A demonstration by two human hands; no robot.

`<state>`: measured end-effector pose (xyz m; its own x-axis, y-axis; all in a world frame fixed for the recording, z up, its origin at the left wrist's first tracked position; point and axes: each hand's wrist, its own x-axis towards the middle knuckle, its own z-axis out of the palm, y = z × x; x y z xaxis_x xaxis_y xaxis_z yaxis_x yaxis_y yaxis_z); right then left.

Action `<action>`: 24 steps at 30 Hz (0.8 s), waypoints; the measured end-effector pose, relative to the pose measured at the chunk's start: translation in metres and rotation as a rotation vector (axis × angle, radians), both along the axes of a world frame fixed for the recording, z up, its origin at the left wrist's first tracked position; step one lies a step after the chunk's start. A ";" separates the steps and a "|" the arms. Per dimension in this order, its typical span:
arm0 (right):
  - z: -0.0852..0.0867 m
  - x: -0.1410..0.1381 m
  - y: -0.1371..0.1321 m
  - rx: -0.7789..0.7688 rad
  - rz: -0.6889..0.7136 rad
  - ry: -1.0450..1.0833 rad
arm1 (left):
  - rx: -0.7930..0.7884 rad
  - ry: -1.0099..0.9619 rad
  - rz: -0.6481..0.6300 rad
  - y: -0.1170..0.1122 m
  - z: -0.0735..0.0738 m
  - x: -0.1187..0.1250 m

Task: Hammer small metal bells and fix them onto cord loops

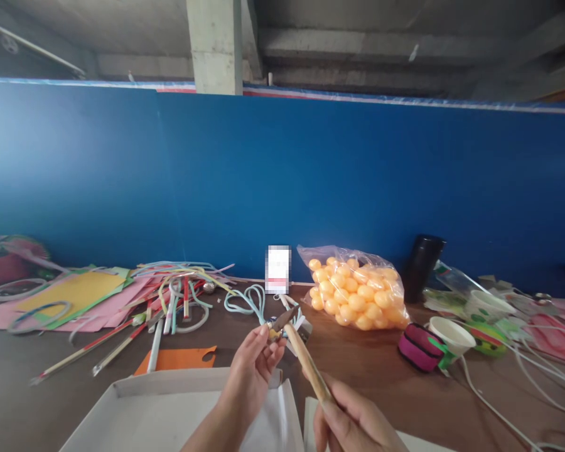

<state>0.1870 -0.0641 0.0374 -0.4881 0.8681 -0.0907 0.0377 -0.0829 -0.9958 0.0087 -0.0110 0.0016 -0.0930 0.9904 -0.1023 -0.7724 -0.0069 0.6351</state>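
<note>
My right hand grips the lower end of a wooden-handled brush that slants up and left. My left hand pinches the brush's dark tip between thumb and fingers, together with something small that I cannot make out. Both hands hover above a shallow white box at the near edge of the brown table.
A clear bag of orange balls lies behind the hands. Left are coloured paper sheets, tubes and chopsticks. Right are a pink pouch, a white cup, a black tumbler and white cables. A blue wall backs the table.
</note>
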 end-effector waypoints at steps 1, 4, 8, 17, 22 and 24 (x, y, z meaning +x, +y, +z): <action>-0.003 0.000 0.001 0.009 0.004 -0.010 | -0.005 -0.002 0.004 0.000 0.000 0.000; -0.006 0.000 0.002 0.024 -0.002 -0.021 | -0.028 -0.004 0.017 0.000 0.001 0.000; -0.005 0.000 0.001 0.029 -0.023 -0.020 | -0.029 0.010 0.023 0.000 0.003 0.000; -0.004 -0.005 0.000 0.062 -0.048 -0.037 | -0.026 0.002 0.037 -0.001 0.003 0.000; 0.001 -0.007 -0.001 0.022 -0.051 -0.031 | 0.008 0.011 0.035 0.000 -0.001 -0.002; 0.000 -0.007 -0.001 0.004 -0.055 -0.019 | 0.016 0.011 0.042 0.000 -0.001 -0.002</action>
